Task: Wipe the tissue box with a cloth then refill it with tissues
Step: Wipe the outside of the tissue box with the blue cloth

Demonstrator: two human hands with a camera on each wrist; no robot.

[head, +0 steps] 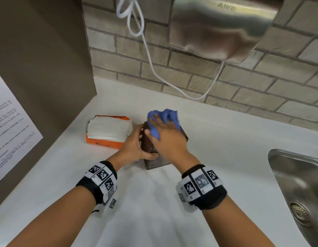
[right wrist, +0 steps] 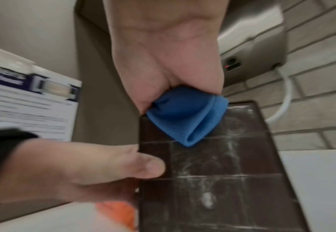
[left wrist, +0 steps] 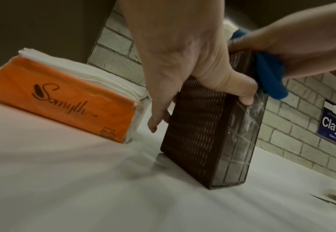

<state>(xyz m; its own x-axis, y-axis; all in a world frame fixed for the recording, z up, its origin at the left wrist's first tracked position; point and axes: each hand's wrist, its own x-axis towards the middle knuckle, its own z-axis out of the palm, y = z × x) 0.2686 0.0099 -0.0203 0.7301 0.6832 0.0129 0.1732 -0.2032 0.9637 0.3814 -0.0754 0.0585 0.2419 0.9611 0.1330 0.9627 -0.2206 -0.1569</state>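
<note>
A dark brown woven tissue box stands on edge on the white counter, its smooth scuffed face turned upward. My left hand grips the box from the left, thumb on that face and fingers down the woven side. My right hand holds a bunched blue cloth and presses it on the far upper part of the box face. An opened orange tissue pack with white tissues lies just left of the box.
A steel sink is set into the counter at the right. A metal hand dryer hangs on the brick wall above, its white cord drooping behind the box. A brown panel with a printed notice closes the left side.
</note>
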